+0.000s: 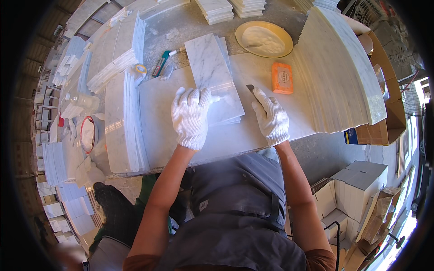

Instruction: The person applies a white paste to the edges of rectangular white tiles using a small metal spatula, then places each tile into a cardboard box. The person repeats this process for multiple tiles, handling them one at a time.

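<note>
On the worktop (pixel 156 117), a marble slab stack (pixel 330 77) walls the right, the top marble tile (pixel 205 61) lies central, and a yellow bowl (pixel 266 55) sits far. The left hand (pixel 190 119) seems closed on a white nozzled item (pixel 217 98); the right hand (pixel 272 118) grips a blade (pixel 250 87). Surface filling seems underway; next calls for steady scraping.

Facing tiles (pixel 217 72) on a table (pixel 156 131) between slab stacks (pixel 334 72), with a block (pixel 282 78) to their right, a bowl (pixel 266 55) behind it.
</note>
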The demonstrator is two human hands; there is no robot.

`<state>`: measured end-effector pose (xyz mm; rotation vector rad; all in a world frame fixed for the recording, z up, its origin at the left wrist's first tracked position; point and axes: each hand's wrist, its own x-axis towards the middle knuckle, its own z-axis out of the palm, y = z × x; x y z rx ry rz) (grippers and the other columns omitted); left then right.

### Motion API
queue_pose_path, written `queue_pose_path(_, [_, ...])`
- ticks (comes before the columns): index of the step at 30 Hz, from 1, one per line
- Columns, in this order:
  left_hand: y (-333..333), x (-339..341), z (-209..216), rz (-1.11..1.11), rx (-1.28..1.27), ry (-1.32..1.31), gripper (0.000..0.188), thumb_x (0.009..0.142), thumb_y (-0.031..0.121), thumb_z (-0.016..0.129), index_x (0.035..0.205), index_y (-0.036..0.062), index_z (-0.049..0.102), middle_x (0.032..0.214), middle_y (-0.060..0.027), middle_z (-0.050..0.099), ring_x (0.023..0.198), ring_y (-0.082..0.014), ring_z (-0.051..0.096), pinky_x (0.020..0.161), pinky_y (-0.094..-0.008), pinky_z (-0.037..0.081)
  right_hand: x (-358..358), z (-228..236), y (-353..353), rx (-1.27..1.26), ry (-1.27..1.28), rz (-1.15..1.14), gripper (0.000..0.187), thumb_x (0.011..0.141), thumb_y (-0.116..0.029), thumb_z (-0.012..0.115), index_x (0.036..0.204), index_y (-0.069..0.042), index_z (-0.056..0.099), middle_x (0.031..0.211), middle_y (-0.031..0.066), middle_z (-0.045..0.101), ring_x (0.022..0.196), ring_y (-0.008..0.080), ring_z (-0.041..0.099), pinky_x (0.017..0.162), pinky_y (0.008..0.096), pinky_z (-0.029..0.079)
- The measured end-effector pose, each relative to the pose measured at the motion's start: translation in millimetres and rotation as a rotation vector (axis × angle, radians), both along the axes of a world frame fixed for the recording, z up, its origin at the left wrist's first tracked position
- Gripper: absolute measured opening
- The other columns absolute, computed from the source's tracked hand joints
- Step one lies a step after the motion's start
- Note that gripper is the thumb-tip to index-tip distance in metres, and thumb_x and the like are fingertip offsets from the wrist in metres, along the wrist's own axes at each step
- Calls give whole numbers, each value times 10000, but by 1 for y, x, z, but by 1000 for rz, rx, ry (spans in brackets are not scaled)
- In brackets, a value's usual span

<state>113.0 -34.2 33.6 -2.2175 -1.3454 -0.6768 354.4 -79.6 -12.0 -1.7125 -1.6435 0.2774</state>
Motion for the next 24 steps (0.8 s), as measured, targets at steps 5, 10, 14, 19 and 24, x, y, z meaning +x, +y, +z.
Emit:
queue_pose_path(5, [1,1,1,8,-36,-3,289,898,319,775,1113,141,702,981,-32,644,970,-250,650,1071,-492,514,0,0,0,23,-4,2,372,986,-190,730,1354,-131,739,952,168,752,845,336,741,762,420,596])
queue_pose_path(10, [1,2,2,-6,-11,-17,257,898,309,765,1087,145,704,967,-24,646,964,-248,654,1061,-492,520,-1,2,0,24,-4,6,375,985,-192,731,1356,-136,738,953,168,752,845,338,740,763,420,596])
queue_pose_path(14, [0,2,4,-11,-23,-18,233,889,284,755,1080,158,711,968,-22,646,966,-249,655,1058,-494,522,0,1,0,25,-7,-3,383,982,-200,736,1362,-154,737,969,162,751,849,345,734,769,424,595])
queue_pose_path(19, [0,3,6,5,-66,-21,209,889,250,744,1083,174,726,955,-22,651,965,-253,659,1041,-490,529,1,-1,-1,-38,7,10,414,991,-323,723,1398,-251,693,1103,210,757,876,414,744,759,483,613])
queue_pose_path(24, [1,-1,6,-14,-175,-98,195,896,215,742,1086,173,735,979,-32,672,980,-274,665,978,-478,540,-1,4,-1,59,28,-2,384,977,-189,745,1358,-138,734,1100,172,768,948,343,748,847,411,600])
